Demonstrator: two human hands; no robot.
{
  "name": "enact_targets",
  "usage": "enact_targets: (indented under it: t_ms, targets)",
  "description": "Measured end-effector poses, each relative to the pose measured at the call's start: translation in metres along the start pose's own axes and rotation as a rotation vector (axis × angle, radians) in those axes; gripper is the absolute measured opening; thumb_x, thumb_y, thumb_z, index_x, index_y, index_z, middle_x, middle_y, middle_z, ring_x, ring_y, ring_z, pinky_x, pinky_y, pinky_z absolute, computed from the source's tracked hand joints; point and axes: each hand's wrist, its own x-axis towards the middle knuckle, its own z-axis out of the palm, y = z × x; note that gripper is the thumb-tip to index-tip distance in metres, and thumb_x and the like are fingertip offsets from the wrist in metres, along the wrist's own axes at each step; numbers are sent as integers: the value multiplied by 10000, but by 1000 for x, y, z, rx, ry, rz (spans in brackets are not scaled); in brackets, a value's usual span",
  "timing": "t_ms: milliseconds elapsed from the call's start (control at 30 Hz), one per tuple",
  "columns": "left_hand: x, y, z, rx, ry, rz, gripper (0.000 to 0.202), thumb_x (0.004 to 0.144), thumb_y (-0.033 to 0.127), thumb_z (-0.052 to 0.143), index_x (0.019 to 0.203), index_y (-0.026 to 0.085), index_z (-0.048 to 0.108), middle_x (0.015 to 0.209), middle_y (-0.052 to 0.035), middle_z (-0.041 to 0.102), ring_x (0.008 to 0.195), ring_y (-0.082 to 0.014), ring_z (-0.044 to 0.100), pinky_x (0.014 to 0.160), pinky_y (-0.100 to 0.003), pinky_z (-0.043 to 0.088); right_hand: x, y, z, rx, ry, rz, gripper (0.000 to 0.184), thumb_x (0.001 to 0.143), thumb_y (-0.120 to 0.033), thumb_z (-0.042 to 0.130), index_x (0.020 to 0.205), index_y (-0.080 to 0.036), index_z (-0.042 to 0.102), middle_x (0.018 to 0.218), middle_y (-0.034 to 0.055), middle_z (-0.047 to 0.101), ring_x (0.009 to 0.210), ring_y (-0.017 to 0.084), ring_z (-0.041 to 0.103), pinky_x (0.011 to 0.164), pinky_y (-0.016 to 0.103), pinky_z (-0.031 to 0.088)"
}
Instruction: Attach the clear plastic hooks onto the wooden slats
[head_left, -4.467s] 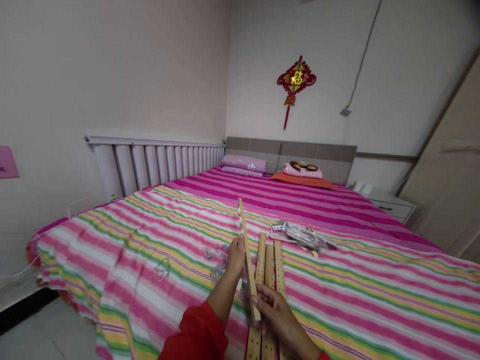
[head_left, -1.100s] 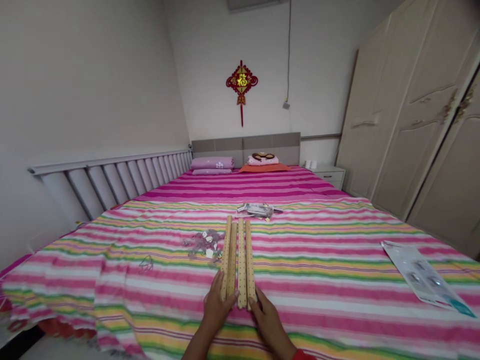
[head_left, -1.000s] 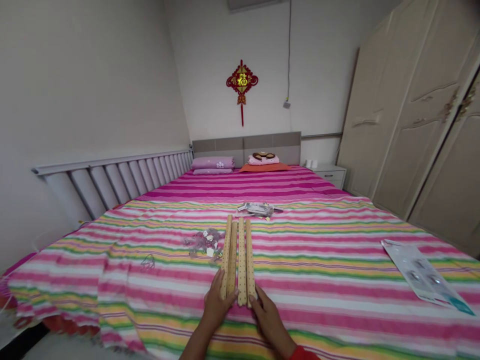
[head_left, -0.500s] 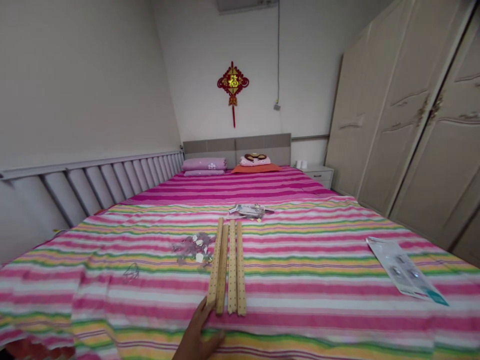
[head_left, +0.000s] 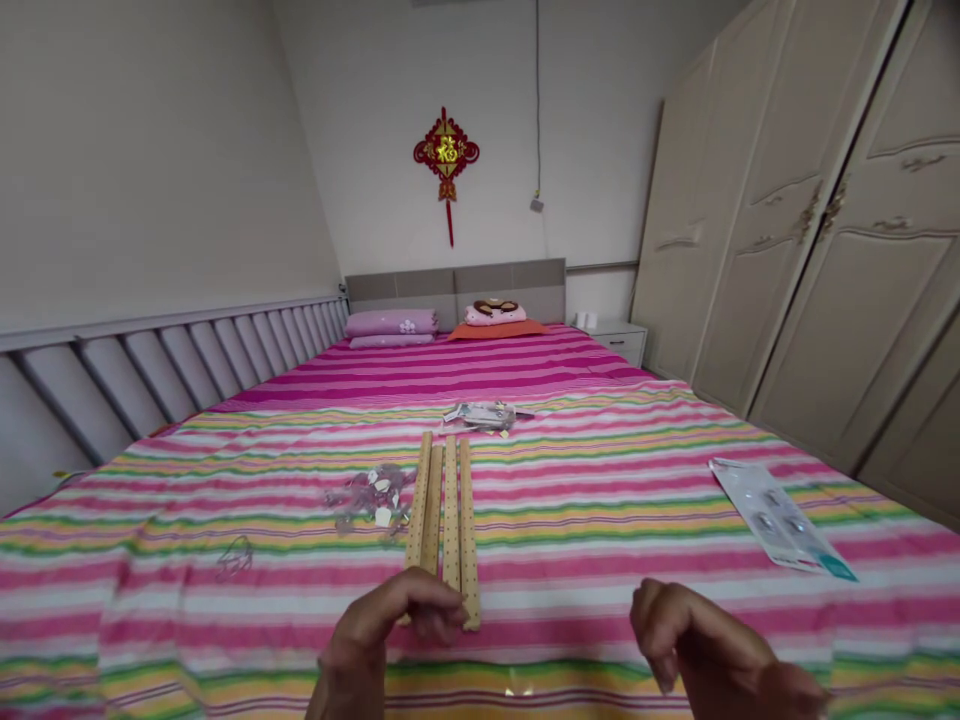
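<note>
Now my left hand (head_left: pixel 390 615) curls loosely over the near ends of four wooden strips (head_left: pixel 441 520) lying flush together on the bed (head_left: pixel 600 520); my right hand (head_left: pixel 694 640) hovers apart, half-curled and holding nothing.

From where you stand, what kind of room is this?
A bedroom in a home, most likely. A large bed with a striped cover fills it, pillows lie against the headboard, and a tall wardrobe lines the right wall.
</note>
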Motion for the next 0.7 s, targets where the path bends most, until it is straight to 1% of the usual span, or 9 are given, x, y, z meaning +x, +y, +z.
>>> enact_targets:
  t_ms: [67, 133, 200, 233, 300, 400, 500, 600, 700]
  targets:
    - [7, 3, 10, -32, 89, -74, 999, 577, 862, -84, 610, 189, 654, 551, -105, 608, 512, -198, 512, 530, -331, 435, 9, -9, 7, 20, 18, -26, 754, 557, -904, 286, 515, -227, 615, 473, 19, 387, 493, 177, 366, 499, 332, 314]
    - [14, -6, 16, -48, 135, -195, 921, 604, 847, -86, 501, 202, 564, 443, -68, 524, 423, -151, 422, 448, -286, 356, 17, -1, 12, 21, 84, 5, 761, 587, -899, 215, 471, -226, 551, 473, -5, 328, 480, 155, 307, 475, 315, 266]
    - [21, -23, 17, -52, 158, -296, 844, 659, 831, -37, 453, 209, 494, 378, -30, 440, 378, -124, 353, 420, -259, 299, 25, 20, 12, -5, 154, 102, 730, 657, -864, 194, 450, -224, 476, 477, -31, 280, 466, 131, 252, 459, 293, 221]
    - [24, -33, 17, -41, 171, -330, 811, 686, 820, -7, 438, 211, 469, 359, -15, 403, 369, -118, 335, 421, -251, 287, 29, 34, 10, -22, 181, 158, 701, 689, -843, 229, 439, -222, 437, 466, -46, 252, 455, 118, 224, 451, 281, 194]
    - [29, -55, 13, -1, 202, -367, 764, 727, 797, 49, 419, 213, 433, 347, 1, 360, 377, -118, 339, 436, -246, 287, 37, 62, 5, -12, 214, 311, 677, 738, -800, 260, 412, -220, 379, 428, -62, 227, 421, 95, 180, 432, 266, 154]
    - [32, -85, 7, 61, 243, -433, 739, 745, 784, 87, 398, 214, 402, 346, 5, 343, 389, -123, 352, 447, -246, 279, 43, 96, -4, -39, 287, 454, 679, 728, -798, 306, 383, -215, 345, 391, -75, 206, 383, 73, 176, 414, 245, 126]
    - [33, -104, 4, 73, 252, -492, 744, 742, 785, 66, 382, 215, 382, 338, 8, 330, 384, -125, 360, 449, -248, 277, 43, 115, -5, -20, 279, 559, 688, 704, -813, 323, 372, -211, 355, 378, -84, 187, 360, 62, 164, 396, 232, 97]
    - [33, -112, 4, 67, 249, -529, 754, 740, 784, 52, 378, 216, 390, 330, 8, 335, 372, -124, 363, 450, -251, 288, 40, 123, 3, 30, 254, 604, 683, 720, -797, 334, 374, -207, 361, 367, -81, 199, 347, 59, 168, 384, 224, 88]
    - [32, -113, 2, 82, 249, -529, 754, 749, 775, 75, 393, 210, 424, 342, 3, 382, 379, -125, 390, 457, -249, 306, 34, 127, 12, 97, 218, 606, 682, 730, -778, 362, 372, -198, 367, 365, -75, 226, 345, 52, 179, 385, 219, 95]
